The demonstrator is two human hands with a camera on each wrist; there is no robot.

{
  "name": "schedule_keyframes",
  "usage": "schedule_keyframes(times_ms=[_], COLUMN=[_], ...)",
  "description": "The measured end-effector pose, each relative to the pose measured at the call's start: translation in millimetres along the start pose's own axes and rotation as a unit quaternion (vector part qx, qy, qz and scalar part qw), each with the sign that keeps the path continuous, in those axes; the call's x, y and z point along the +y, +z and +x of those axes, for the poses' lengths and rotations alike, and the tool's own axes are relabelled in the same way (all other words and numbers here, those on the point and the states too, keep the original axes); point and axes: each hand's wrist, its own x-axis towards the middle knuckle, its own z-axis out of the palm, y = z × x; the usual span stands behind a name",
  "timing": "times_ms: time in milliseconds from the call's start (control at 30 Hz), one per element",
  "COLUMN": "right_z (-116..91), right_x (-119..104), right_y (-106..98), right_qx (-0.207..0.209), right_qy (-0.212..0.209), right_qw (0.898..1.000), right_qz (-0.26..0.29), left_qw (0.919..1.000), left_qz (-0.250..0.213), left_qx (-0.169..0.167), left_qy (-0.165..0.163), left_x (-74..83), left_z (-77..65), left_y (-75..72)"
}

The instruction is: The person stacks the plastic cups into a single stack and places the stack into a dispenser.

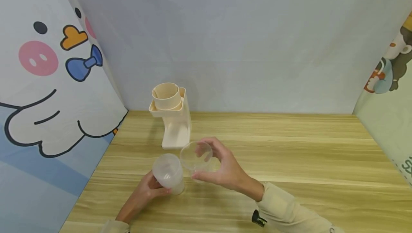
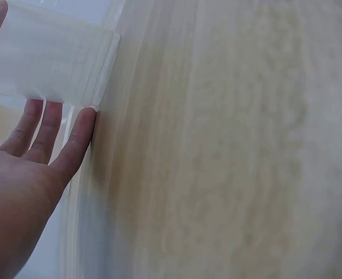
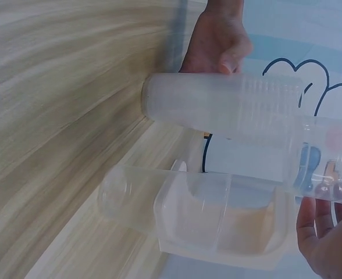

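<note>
My left hand [image 1: 146, 192] grips a stack of translucent plastic cups [image 1: 168, 172], which stands upright on the table. In the left wrist view, the fingers and thumb of the left hand [image 2: 25, 174] sit on opposite sides of the cup stack [image 2: 49, 58], near its base. Just to the right, my right hand [image 1: 222, 166] holds a clear plastic cup [image 1: 195, 154] by its side, thumb and fingers around it. The right wrist view shows this held cup [image 3: 328, 154] above table height, beside the stack's upper end. Lower down there, another clear cup [image 3: 136, 195] stands on the table.
A cream-coloured stand [image 1: 175, 132] with a round holder [image 1: 166, 96] on top is behind the cups. A small black clip-like object [image 1: 258, 218] is by the right sleeve. The wooden table [image 1: 289, 147] meets a pale backdrop [image 1: 241, 47] at the rear.
</note>
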Motion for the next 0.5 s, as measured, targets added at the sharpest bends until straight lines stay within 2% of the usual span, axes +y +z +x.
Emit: schedule_keyframes(times_ms=[500], right_z=[7.6], right_x=[2.8], right_y=[7.2], right_qx=[0.001], right_qy=[-0.009], right_qw=[1.000], right_qz=[-0.003], left_qw=[1.0000], left_qz=[0.004], left_qx=[0.001], left_qy=[0.004], left_x=[-1.4], left_z=[0.9], left_y=[-0.1])
